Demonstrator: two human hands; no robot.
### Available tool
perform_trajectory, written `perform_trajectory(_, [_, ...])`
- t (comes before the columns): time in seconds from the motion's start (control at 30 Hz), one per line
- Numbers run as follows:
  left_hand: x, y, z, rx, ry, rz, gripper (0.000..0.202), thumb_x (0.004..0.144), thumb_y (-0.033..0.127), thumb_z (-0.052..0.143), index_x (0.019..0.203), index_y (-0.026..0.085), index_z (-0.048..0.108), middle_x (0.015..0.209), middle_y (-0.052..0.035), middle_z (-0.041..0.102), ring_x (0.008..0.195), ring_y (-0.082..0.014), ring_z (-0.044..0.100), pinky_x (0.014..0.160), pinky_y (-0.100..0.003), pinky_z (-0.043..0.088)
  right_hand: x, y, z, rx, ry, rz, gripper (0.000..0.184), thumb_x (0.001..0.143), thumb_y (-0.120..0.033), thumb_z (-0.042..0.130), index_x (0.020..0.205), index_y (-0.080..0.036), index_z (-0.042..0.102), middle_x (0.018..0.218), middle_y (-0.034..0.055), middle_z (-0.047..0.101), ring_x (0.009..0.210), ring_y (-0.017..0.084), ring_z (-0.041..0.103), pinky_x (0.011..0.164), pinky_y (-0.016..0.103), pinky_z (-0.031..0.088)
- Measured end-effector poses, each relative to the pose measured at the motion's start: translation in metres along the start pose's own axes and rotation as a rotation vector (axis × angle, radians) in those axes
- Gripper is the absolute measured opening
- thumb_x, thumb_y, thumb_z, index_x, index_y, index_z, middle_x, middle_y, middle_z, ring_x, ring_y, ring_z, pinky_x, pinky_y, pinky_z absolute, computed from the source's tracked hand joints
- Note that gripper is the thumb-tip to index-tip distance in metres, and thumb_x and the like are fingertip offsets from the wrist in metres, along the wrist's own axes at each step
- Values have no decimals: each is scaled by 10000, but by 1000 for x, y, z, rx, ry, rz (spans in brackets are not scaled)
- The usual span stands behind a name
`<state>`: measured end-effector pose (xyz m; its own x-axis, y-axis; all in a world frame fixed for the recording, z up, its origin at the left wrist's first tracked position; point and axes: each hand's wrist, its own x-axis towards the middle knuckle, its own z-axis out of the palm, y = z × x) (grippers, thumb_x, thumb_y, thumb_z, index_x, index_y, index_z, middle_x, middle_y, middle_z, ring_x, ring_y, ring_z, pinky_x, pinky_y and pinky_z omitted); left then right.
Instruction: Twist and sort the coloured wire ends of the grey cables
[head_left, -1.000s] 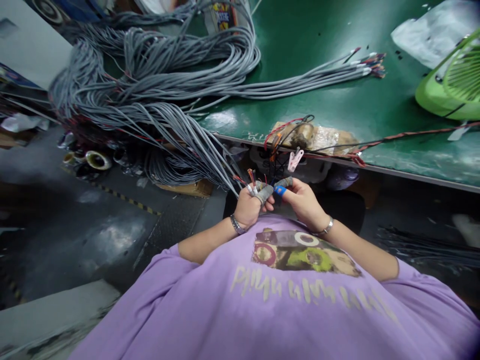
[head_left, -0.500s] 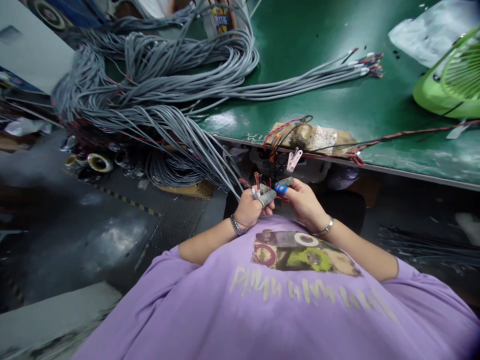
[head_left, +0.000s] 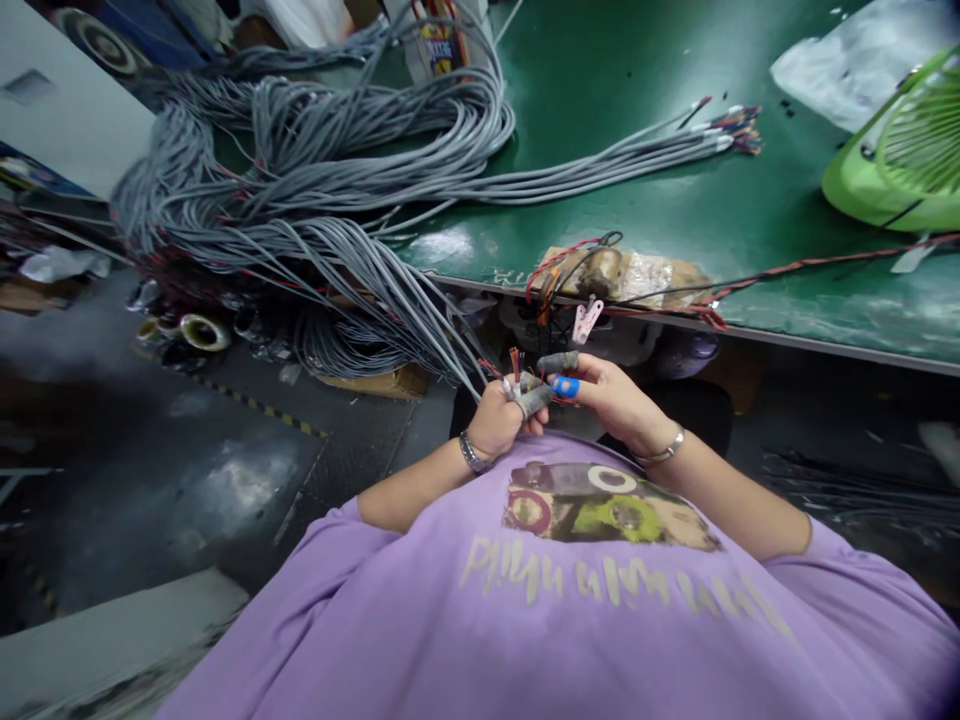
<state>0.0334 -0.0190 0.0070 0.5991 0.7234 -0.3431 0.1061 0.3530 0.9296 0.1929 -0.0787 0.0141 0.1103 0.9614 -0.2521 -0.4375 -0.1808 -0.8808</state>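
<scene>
My left hand [head_left: 501, 415] is closed round the ends of several grey cables [head_left: 463, 368]. Their stripped tips, with thin coloured wires [head_left: 516, 358], stick up above its fist. Grey covers wrap some fingertips, and blue tape [head_left: 564, 387] is round the right thumb. Close against these wire ends is my right hand [head_left: 619, 400], its thumb and index finger pinched at a thin wire, whose far end is hidden between the fingers. Both hands are held in front of the purple shirt, below the table edge.
A large heap of grey cable [head_left: 322, 150] covers the left of the green table [head_left: 600, 60]. A taped cardboard piece [head_left: 667, 275] with a pink clip [head_left: 587, 320] sits at the front edge. A green fan [head_left: 900, 160] and plastic bag [head_left: 847, 75] lie right.
My right hand has shifted slightly; its index finger has lifted and moved left, and its thumb is nearer the wire ends. My left hand keeps its hold on the cables.
</scene>
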Motion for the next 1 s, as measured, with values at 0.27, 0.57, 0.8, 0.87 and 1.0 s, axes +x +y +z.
perform_trajectory(0.27, [-4, 2, 1, 35, -19, 8, 380, 706, 470, 768, 664, 158, 555, 550, 16, 626, 383, -78, 547, 369, -178, 370, 2, 1, 12, -28, 43, -31, 365, 555, -425, 894, 740, -195, 681, 679, -19, 677, 589, 104, 545, 598, 269, 465])
perform_trajectory(0.57, [-1, 5, 3, -19, 24, -24, 389, 674, 475, 791, 685, 161, 561, 527, 29, 607, 369, -71, 526, 363, -174, 376, 0, 9, 9, -14, 201, -71, 317, 652, -436, 819, 747, -191, 640, 650, -35, 593, 576, 87, 473, 557, 245, 393])
perform_trajectory(0.8, [8, 18, 2, -97, -31, -101, 415, 605, 458, 834, 659, 167, 544, 496, 28, 580, 346, -62, 477, 345, -179, 372, 7, 15, -24, 213, 297, 5, 449, 618, -565, 836, 748, -197, 613, 683, -21, 602, 546, 79, 487, 528, 231, 446])
perform_trajectory(0.87, [12, 22, 2, -110, -92, -134, 426, 593, 459, 842, 662, 172, 534, 487, 27, 572, 346, -68, 478, 333, -178, 353, 13, 14, -32, 209, 315, -7, 476, 636, -610, 817, 757, -195, 618, 686, -13, 611, 535, 81, 488, 521, 235, 448])
perform_trajectory(1.0, [23, 32, 4, -113, -273, -223, 447, 567, 471, 852, 661, 176, 529, 459, 16, 558, 315, -79, 455, 302, -184, 300, 29, 4, -38, 156, 272, -25, 538, 720, -729, 696, 778, -199, 625, 709, 23, 646, 539, 103, 522, 514, 246, 449])
